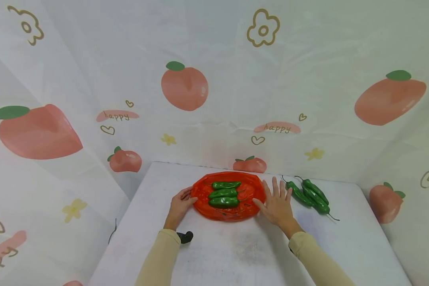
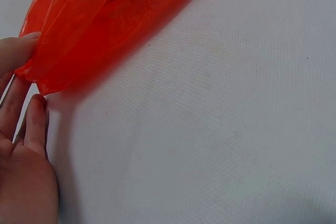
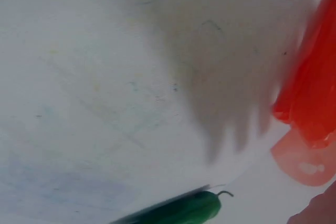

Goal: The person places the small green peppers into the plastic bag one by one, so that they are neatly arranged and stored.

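Observation:
A red plastic bag [image 1: 254, 186] lies spread out on the white table, with three green peppers [image 1: 224, 202] side by side within its outline. At its left end my left hand [image 1: 179, 206] pinches the rim; in the left wrist view the thumb lies over the red plastic [image 2: 89, 35] and fingers are beneath it. My right hand [image 1: 278, 206] is at the bag's right end, fingers straight and spread, holding nothing. Whether its thumb touches the bag is unclear. In the right wrist view only a bit of that hand [image 3: 320, 211] shows, below the red plastic [image 3: 315, 82].
Right of my right hand, three more green peppers [image 1: 312, 194] lie together on the table [image 1: 236, 254]. A small black object [image 1: 186, 237] shows beside my left wrist. White sheets printed with fruit [image 1: 184, 89] hang behind the table and at both sides.

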The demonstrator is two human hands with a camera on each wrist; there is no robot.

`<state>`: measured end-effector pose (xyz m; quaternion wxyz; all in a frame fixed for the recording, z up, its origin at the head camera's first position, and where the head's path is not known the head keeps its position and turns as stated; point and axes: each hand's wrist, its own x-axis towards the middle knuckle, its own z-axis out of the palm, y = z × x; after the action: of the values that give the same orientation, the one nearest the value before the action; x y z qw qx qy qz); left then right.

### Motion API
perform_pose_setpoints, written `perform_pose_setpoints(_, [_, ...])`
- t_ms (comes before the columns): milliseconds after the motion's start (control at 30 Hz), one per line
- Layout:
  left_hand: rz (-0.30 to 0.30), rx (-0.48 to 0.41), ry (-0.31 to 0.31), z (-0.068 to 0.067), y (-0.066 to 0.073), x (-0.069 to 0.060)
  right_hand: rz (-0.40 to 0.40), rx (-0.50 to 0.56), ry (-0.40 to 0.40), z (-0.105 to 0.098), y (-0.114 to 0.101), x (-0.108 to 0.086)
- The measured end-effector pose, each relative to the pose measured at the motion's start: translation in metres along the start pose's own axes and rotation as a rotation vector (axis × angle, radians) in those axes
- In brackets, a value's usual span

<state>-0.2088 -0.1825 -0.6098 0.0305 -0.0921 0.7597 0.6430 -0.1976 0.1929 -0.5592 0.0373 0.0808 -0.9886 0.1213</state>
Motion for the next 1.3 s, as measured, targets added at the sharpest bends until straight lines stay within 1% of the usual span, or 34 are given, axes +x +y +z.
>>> perform_pose_setpoints(133, [0.003,0.003,0.0,0.0,0.0,0.0,0.012,0.016,0.01,0.0,0.009,-0.003])
perform_pose_setpoints(267, [0.0,0.001,0.0,0.0,0.001,0.0,0.01,0.04,0.057,0.001,0.019,-0.005])
perform_pose_setpoints(367, [0.001,-0.01,-0.003,0.0,0.001,0.0,0.016,0.055,0.074,0.001,0.027,-0.006])
perform_pose_setpoints(533, [0.004,-0.016,-0.009,0.0,0.001,0.0,0.042,0.063,0.067,0.001,0.038,-0.009])
perform_pose_setpoints(700, [0.002,0.003,-0.005,0.0,0.0,-0.001,0.063,0.083,0.064,-0.002,0.048,-0.012])
perform_pose_setpoints(833, [0.009,0.019,-0.006,0.001,0.0,0.0,0.078,0.079,0.075,-0.003,0.056,-0.014])
perform_pose_setpoints(1000, [-0.006,0.011,-0.004,0.001,-0.001,0.001,0.095,0.068,0.094,-0.003,0.066,-0.016])
perform_pose_setpoints(1200, [-0.02,0.001,0.002,0.0,0.0,0.001,0.141,0.084,0.096,-0.006,0.075,-0.019])
perform_pose_setpoints(1300, [-0.013,0.017,0.0,0.0,0.0,0.001,0.181,0.099,0.087,-0.007,0.079,-0.02])
